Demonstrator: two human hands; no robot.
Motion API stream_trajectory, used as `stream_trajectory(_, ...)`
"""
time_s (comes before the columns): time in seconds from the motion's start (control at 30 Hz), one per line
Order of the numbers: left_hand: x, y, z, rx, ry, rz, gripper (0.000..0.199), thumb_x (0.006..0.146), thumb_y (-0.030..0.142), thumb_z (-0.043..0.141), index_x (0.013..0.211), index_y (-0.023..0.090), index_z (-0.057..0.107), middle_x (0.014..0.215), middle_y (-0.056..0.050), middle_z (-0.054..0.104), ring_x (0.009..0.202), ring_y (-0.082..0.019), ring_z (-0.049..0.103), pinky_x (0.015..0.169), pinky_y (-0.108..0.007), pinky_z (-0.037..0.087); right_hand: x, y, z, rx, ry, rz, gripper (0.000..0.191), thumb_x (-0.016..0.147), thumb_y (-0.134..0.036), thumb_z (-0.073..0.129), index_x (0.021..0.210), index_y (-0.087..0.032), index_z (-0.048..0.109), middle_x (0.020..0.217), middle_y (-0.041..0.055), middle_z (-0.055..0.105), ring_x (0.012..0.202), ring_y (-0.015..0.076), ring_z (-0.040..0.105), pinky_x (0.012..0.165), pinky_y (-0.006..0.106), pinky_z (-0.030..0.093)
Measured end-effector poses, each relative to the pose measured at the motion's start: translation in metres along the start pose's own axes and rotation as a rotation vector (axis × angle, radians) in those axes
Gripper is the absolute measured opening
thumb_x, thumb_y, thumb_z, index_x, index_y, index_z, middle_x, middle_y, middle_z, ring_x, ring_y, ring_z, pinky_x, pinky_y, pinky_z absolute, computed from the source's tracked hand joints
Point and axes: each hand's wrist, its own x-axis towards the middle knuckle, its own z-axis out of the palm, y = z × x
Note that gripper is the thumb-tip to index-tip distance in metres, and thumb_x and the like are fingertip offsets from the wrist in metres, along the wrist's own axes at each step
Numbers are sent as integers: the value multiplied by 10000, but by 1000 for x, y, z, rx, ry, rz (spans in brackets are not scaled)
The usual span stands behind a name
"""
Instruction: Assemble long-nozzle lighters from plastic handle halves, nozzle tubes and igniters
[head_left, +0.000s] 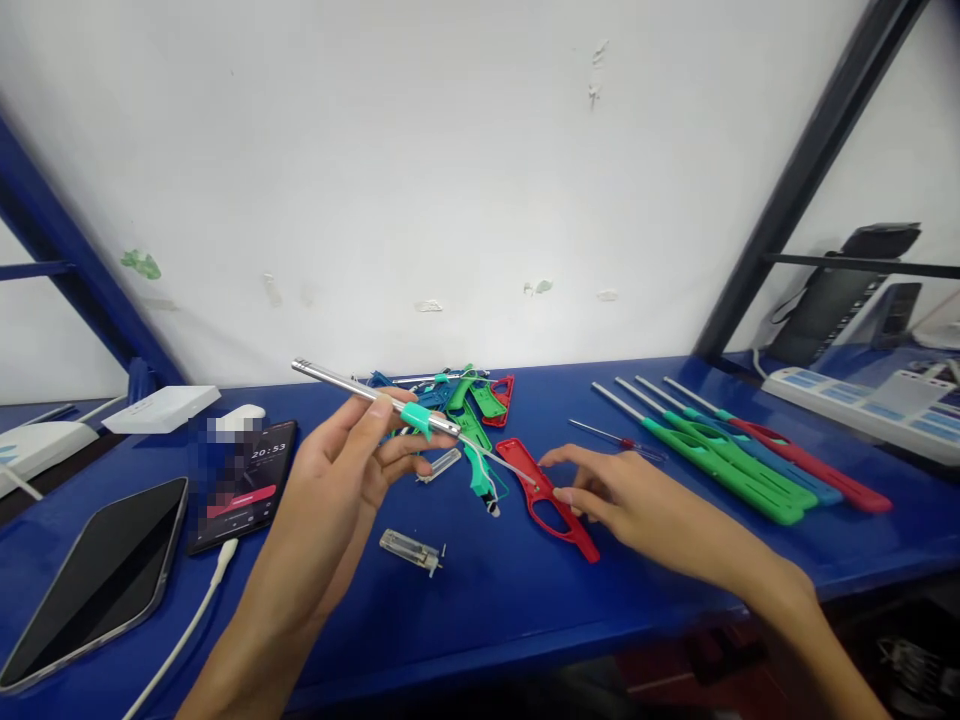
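My left hand (358,445) pinches a metal lighter tube (341,380) with a teal collar, tilted above the table. From the tube's lower end a thin rod or wire runs down toward a red handle shell (529,470) lying on the table. At that shell's right edge is my right hand (611,490), thumb and index finger apart, the thumb at the edge; whether it presses is unclear. Between the hands lies a teal part with wires (480,475). Nearer me sits a clear lighter fuel tank (409,547); another clear piece (441,465) is partly behind my left fingers.
Several long-necked lighters (720,465) in green, blue and red lie at the right. Loose handle shells (480,395) are piled by the wall. A screwdriver (600,433) lies behind my right hand. Two phones (97,570) and a white cable (191,625) occupy the left.
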Motion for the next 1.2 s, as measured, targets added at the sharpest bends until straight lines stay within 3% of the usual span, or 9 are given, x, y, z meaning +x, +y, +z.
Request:
stream_trajectory(0.13, -1, 2, -1, 16, -4, 19, 236, 911, 399, 791, 1010, 193, 728, 882, -19, 706, 847, -192, 753, 642, -191, 573, -5, -4, 2, 14, -1, -29, 411, 1062, -479, 469, 1429, -379, 624, 920, 9, 777, 895, 252, 721, 760, 354, 537)
stream_trajectory(0.3, -2, 4, -1, 4, 5, 29, 203, 919, 370, 785, 996, 189, 735, 909, -4, 675, 835, -167, 743, 654, -188, 575, 0, -2, 9, 24, -21, -100, 376, 1019, -429, 580, 1381, -426, 681, 1230, 8, 760, 1137, 268, 687, 976, 402, 529)
stream_trajectory(0.37, -2, 5, -3, 22, -3, 27, 204, 934, 383, 768, 996, 192, 730, 894, -11, 688, 823, -166, 741, 656, -190, 575, 2, 1, 11, 18, -31, -114, 353, 1016, -467, 591, 1348, -431, 707, 1183, -3, 775, 1104, 253, 703, 974, 388, 540)
stream_trajectory(0.47, 0, 9, -9, 88, -36, -3, 233, 948, 422, 745, 1003, 197, 727, 822, -31, 719, 781, -183, 741, 669, -215, 593, 5, 8, 15, -25, -12, -89, 394, 1001, -512, 606, 1357, -376, 708, 1116, 19, 796, 1040, 269, 734, 913, 393, 572)
stream_trajectory(0.6, 2, 17, -19, 143, -48, -10, 257, 938, 449, 751, 1004, 201, 743, 817, -45, 738, 788, -194, 743, 696, -227, 610, 7, 15, 16, -121, 123, -6, 448, 1053, -431, 486, 1414, -231, 659, 1336, 124, 737, 1234, 360, 680, 1038, 515, 510)
stream_trajectory(0.7, 1, 22, -23, 144, -31, 15, 239, 927, 436, 765, 982, 203, 753, 840, -38, 735, 782, -179, 731, 707, -219, 608, 14, 9, 12, -157, 193, 14, 427, 1084, -395, 416, 1418, -239, 631, 1326, 119, 738, 1210, 333, 691, 1009, 499, 522)
stream_trajectory(0.83, -2, 26, -25, 153, -46, 2, 234, 944, 434, 745, 1007, 209, 744, 847, -38, 727, 797, -183, 720, 710, -228, 600, 51, 0, 1, -199, 176, 19, 316, 1080, -419, 507, 1260, -240, 695, 1104, 67, 770, 943, 231, 734, 877, 437, 581)
stream_trajectory(1.0, -2, 24, -24, 153, -62, -37, 279, 949, 462, 728, 1020, 193, 715, 808, -53, 729, 775, -193, 708, 715, -256, 575, 113, 1, 0, -252, 204, 80, 350, 1016, -396, 663, 1299, -191, 653, 1314, 86, 668, 1121, 260, 684, 930, 458, 588)
stream_trajectory(1.2, -1, 24, -25, 177, -61, -75, 326, 953, 487, 717, 1094, 194, 689, 782, -59, 736, 754, -196, 699, 685, -250, 533, 139, 1, 10, -252, 206, 122, 335, 1044, -394, 614, 1298, -181, 660, 1321, 78, 665, 1137, 272, 679, 941, 462, 585)
